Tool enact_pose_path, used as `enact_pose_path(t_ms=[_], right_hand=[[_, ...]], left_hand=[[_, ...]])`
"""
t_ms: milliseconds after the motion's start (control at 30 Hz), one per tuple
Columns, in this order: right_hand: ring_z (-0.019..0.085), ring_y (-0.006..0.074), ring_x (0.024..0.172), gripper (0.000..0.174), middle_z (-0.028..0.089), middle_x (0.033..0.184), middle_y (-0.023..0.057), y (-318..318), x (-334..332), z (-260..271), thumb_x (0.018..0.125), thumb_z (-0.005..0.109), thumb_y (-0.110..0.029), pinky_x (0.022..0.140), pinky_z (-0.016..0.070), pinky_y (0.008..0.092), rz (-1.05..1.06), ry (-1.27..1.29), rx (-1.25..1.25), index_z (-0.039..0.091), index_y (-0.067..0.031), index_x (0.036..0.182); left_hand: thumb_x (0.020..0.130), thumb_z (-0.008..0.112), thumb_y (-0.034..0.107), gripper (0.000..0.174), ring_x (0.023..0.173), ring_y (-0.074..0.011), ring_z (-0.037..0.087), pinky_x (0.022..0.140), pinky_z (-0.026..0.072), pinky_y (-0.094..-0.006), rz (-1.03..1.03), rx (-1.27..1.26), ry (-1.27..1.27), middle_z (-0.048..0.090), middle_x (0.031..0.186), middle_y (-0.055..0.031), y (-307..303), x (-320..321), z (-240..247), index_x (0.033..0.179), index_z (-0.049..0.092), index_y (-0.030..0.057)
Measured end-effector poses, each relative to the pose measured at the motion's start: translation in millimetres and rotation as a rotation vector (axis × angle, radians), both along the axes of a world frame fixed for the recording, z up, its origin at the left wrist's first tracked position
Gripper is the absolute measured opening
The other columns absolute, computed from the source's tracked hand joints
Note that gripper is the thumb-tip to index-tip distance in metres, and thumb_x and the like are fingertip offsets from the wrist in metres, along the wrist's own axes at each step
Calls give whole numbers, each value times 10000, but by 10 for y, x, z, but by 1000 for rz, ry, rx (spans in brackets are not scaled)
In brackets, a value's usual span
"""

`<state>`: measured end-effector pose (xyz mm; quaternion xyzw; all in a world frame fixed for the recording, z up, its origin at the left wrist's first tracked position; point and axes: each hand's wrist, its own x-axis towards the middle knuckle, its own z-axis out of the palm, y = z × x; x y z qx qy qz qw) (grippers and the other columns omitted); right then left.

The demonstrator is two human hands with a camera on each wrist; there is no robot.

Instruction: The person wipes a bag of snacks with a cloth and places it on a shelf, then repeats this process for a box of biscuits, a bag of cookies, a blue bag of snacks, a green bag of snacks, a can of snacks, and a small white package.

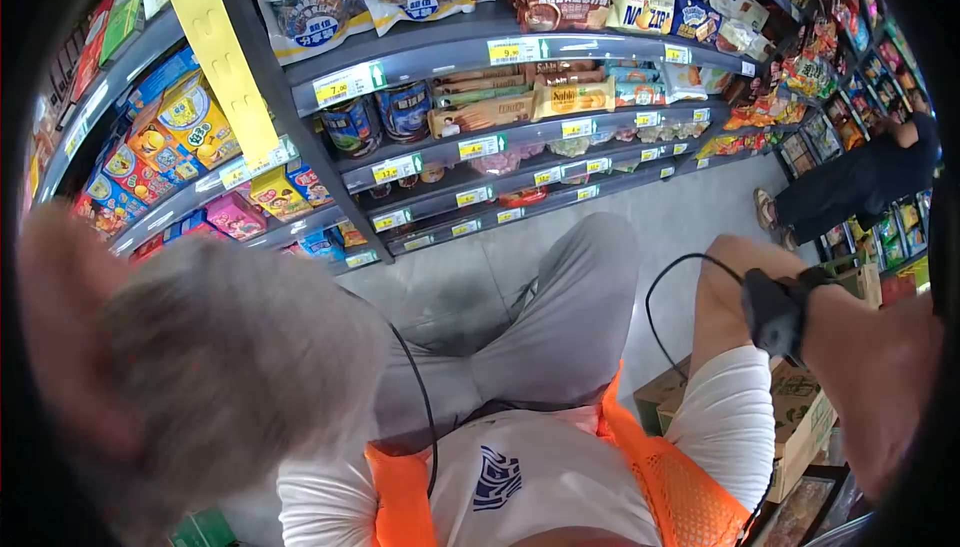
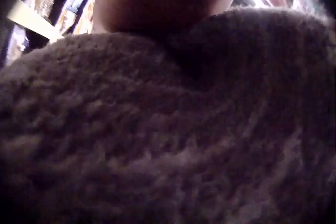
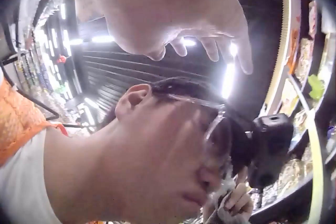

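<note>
My left hand [image 1: 75, 337], blurred and close to the head camera, grips a fuzzy grey cloth [image 1: 240, 357]. In the left wrist view the cloth [image 2: 168, 129] fills most of the picture, with skin above it. The right wrist view shows the left hand [image 3: 239, 200] with curled fingers on the pale cloth, below the head-worn camera [image 3: 270, 148]. My right hand [image 3: 173, 19] is raised above the head with loose, spread fingers and nothing in them. In the head view the right hand [image 1: 875, 377] is partly cut off at the right edge, past the wrist camera [image 1: 775, 317].
Shelves [image 1: 580, 52] of packaged snacks stand in front, with price tags along their edges. A yellow strip [image 1: 220, 57] hangs at the left. Cardboard boxes [image 1: 800, 407] are at the right. Another person [image 1: 850, 182] stands in the aisle. Black cables [image 1: 420, 387] run past my body.
</note>
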<state>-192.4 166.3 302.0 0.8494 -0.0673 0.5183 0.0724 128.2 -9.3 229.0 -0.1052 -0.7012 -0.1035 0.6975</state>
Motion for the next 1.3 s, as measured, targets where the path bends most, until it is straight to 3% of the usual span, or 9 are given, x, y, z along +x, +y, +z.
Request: enact_pose_path(t_ms=[167, 700, 1300], right_hand=[[496, 128, 1271, 359, 461, 1477, -19, -93, -66, 84, 1030, 483, -224, 948, 494, 353, -82, -14, -103, 576, -258, 1375], [523, 164, 1254, 416, 492, 1445, 25, -346, -148, 96, 971, 576, -216, 958, 496, 359, -163, -35, -181, 562, -200, 1386], [554, 204, 1235, 518, 526, 1409, 76, -219, -244, -88, 904, 681, -207, 970, 498, 366, -228, -78, -179, 546, -135, 1399]], left_hand=[[885, 575, -31, 222, 856, -194, 663, 782, 471, -293, -123, -17, 69, 726, 970, -139, 95, -6, 94, 1089, 662, -35], [899, 576, 5, 177, 745, -141, 636, 654, 428, -258, -228, -53, 149, 713, 942, -96, 111, 91, 98, 1045, 675, -8], [914, 577, 46, 140, 619, -81, 606, 510, 379, -219, -476, -312, 313, 698, 909, -47, 290, 226, 273, 996, 689, 24]])
